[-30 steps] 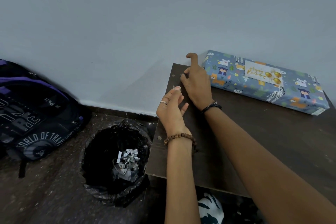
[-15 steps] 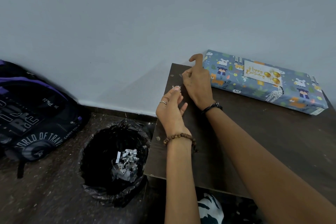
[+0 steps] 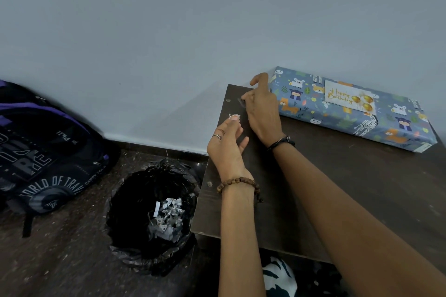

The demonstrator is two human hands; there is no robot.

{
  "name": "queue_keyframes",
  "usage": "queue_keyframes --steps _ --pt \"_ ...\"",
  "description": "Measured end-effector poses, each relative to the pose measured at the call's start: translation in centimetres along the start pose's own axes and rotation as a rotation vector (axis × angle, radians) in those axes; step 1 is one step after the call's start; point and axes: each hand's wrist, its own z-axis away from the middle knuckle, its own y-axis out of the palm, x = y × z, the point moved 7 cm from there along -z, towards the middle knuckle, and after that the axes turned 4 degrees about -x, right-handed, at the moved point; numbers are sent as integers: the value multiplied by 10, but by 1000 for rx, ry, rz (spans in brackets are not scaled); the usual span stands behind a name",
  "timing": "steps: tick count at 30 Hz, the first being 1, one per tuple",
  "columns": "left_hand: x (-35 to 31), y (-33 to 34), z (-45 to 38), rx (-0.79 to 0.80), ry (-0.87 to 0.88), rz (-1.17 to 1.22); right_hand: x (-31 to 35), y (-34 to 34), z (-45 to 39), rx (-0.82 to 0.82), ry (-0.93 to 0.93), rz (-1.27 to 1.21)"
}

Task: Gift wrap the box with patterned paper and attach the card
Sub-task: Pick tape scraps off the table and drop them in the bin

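Fingers [image 3: 233, 120] of the left hand [image 3: 225, 147] pinch a small scrap; the right hand [image 3: 261, 108] picks at tape [image 3: 241, 102] on the tabletop [image 3: 362, 188], grip unclear. Scraps could miss the bin [image 3: 152, 214] below. Beyond, the wrapped box [image 3: 350, 113] lies, card [image 3: 350, 99] attached, backpack [image 3: 43, 152] clear.

Dark brown worktop [image 3: 362, 200] sits against a plain wall [image 3: 193, 19]. On the floor left of it, a black-lined bin [image 3: 149, 217] with crumpled paper scraps [image 3: 167, 218] inside, plus a black-and-purple backpack [image 3: 41, 152] leaning by the wall.
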Motion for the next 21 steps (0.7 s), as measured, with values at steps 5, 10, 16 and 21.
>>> queue_keyframes --steps 5,10,16,21 --pt "1 2 0 0 0 -2 -6 8 -3 52 35 7" --pt "0 1 0 -1 -2 -2 -8 6 -3 41 69 -6" --pt "-1 0 -1 -2 -9 5 -4 3 -2 8 29 27" --pt "0 1 -1 -10 -8 -1 -7 11 -2 97 35 36"
